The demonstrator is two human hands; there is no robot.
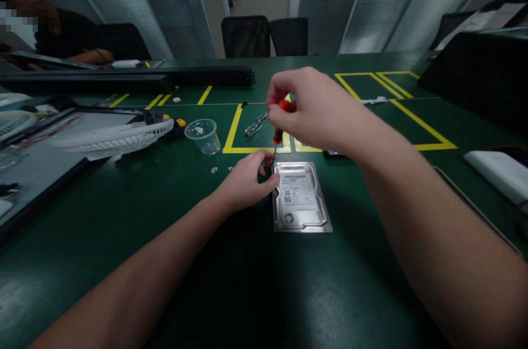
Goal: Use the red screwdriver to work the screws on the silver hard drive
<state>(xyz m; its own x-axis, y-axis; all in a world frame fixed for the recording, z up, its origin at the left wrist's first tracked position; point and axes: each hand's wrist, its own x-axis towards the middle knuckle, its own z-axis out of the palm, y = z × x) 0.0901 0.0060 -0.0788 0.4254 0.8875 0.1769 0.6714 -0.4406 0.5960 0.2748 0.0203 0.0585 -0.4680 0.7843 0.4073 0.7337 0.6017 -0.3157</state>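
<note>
A silver hard drive (pixel 300 200) lies flat on the green table, its printed label facing up. My right hand (pixel 303 104) is closed round the handle of a red and black screwdriver (pixel 278 136), held upright with its thin shaft pointing down to the drive's far left corner. At that corner, my left hand (pixel 249 179) has its fingers curled round the drive's left edge, thumb on the rim and fingertips beside the shaft. The screwdriver's very tip is too small to make out. Left of this hand lie several small screws (pixel 214 170).
Behind the screws stands a clear plastic cup (pixel 204 137). A clear-handled tool (pixel 256 125) lies within yellow tape lines. White fan-like parts (pixel 119 139) fill the left side, below long black bars (pixel 214 75). Another person (pixel 78 35) sits at far left.
</note>
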